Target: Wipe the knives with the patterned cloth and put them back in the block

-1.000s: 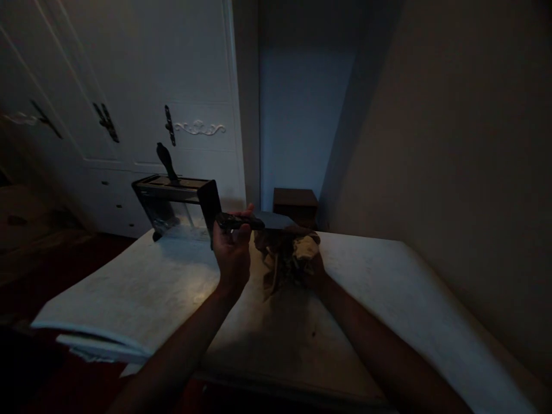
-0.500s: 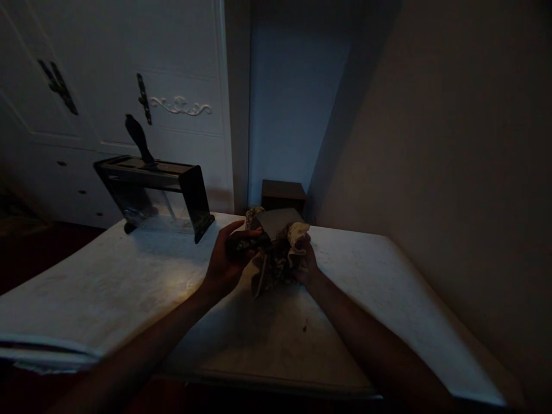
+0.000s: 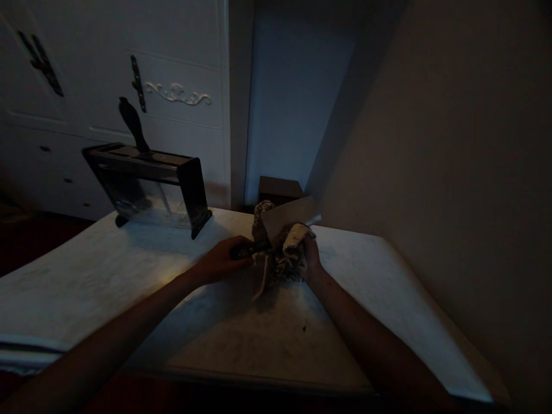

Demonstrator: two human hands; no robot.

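Observation:
A broad-bladed knife like a cleaver (image 3: 288, 214) is over the middle of the white table (image 3: 129, 276). My left hand (image 3: 219, 261) is closed round its dark handle. My right hand (image 3: 309, 256) grips a crumpled patterned cloth (image 3: 282, 256) bunched against the underside of the blade. The blade tilts up toward the wall. The room is dim, so fine detail is lost.
A dark knife block with a clear front (image 3: 146, 184) stands at the table's back left, one black handle (image 3: 131, 122) sticking up from it. White cabinet doors (image 3: 107, 69) lie behind it. A small dark box (image 3: 278, 188) sits beyond the table. A wall runs along the right.
My left hand has turned palm-down and lowered with the knife handle. The blade has tipped from flat to tilted upward, with the cloth now wrapped round its lower edge.

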